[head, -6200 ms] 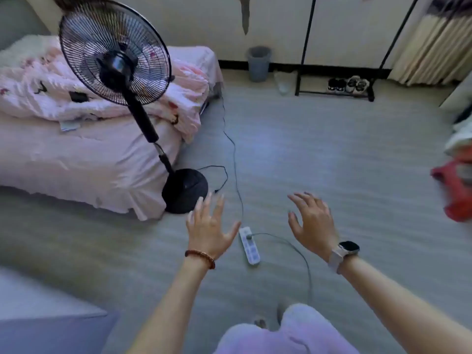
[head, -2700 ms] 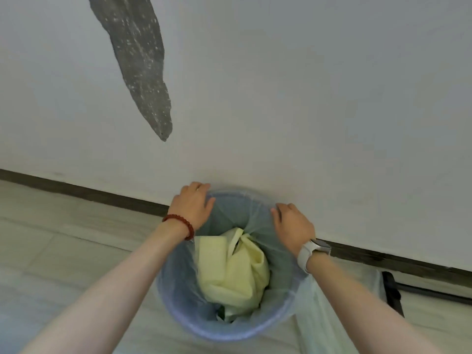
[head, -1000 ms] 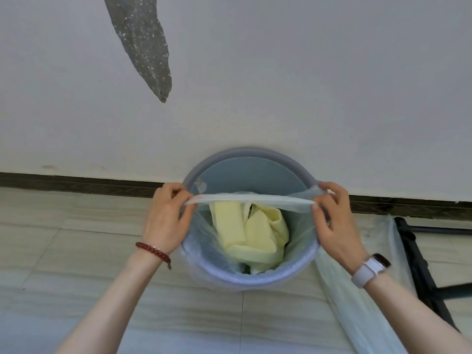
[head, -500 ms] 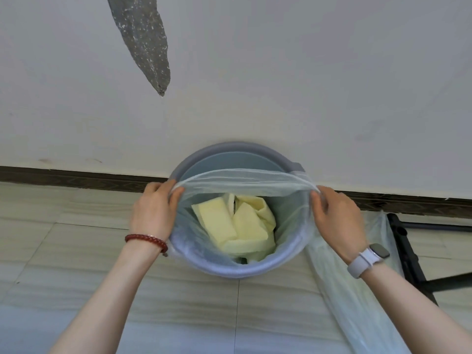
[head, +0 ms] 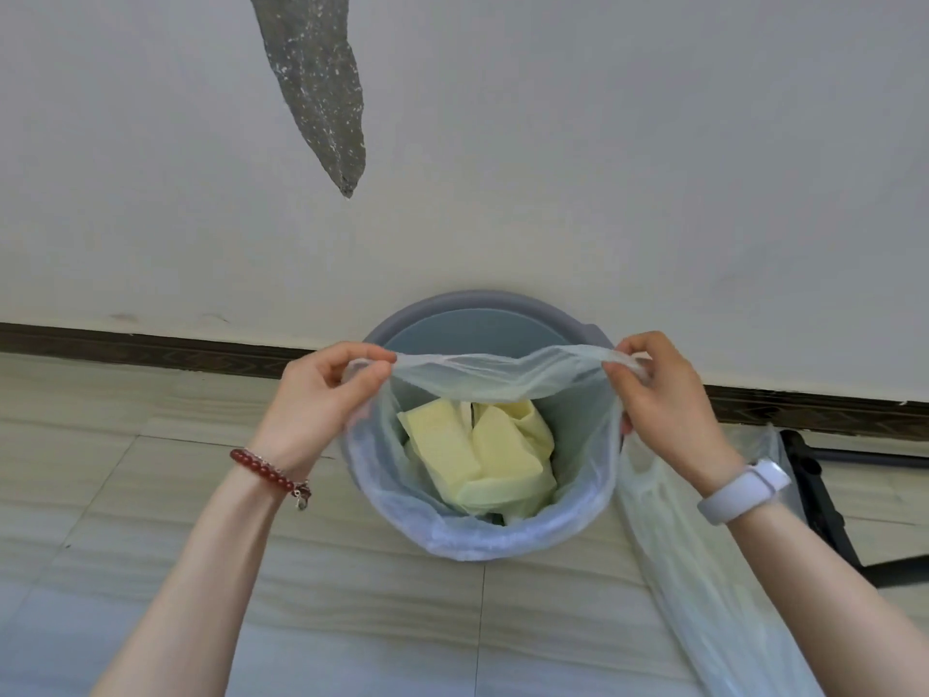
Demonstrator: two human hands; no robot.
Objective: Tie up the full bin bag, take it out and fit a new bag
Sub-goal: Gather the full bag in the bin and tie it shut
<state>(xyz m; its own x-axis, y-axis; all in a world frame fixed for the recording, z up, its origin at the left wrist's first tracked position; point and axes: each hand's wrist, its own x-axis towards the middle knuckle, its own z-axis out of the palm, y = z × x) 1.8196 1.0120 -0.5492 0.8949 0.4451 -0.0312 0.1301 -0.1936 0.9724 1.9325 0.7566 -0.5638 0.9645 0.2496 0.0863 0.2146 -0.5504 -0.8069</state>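
The round grey-blue plastic bin (head: 482, 314) stands on the pale tiled floor (head: 151, 495), its far side against the white wall (head: 553, 143), so the person has to work from the near side, reaching over it. Inside the bin sits the thin translucent plastic bin bag (head: 477, 533); its near edge is folded over the bin's near rim, while its far edge is lifted free and stretched taut across the opening.

The left hand (head: 321, 394) pinches that lifted edge between thumb and curled fingers at the bin's left side; the right hand (head: 658, 394) pinches it the same way at the bin's right side. Each grip is closed tight on film alone. Holding at opposite sides probably serves to peel the mouth off the rim and gather two ends for a knot.

Pale yellow crumpled sheets (head: 477, 455) lie low in the bin, so the bag should lift lightly.

A second translucent plastic bag (head: 704, 570) lies on the floor just right of the bin, likely the replacement kept within reach.
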